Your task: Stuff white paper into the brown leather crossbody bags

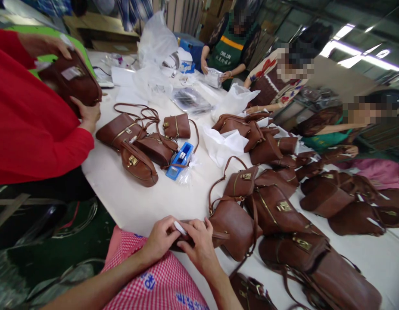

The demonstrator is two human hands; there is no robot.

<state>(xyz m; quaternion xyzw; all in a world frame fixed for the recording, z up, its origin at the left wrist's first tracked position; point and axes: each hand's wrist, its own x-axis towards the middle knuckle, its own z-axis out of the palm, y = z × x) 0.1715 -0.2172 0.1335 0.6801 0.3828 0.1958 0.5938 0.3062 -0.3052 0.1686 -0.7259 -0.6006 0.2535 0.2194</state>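
Note:
My left hand (160, 239) and my right hand (199, 243) meet at the near edge of the white table (128, 202). Both are closed on the end of a brown leather handbag (233, 226) lying on its side. The fingertips of my left hand pinch a small white tag (180, 227) against the bag's edge. My right hand's fingers curl over the same spot. A strap (215, 189) loops up from the bag toward another brown handbag (241, 181) just behind it.
Several brown handbags are piled at right (293, 211) and grouped at left (138, 144), with a blue tape dispenser (180, 160) between. A person in a red sleeve (34, 125) holds a bag at left. Three other people work across the table among plastic bags (157, 41).

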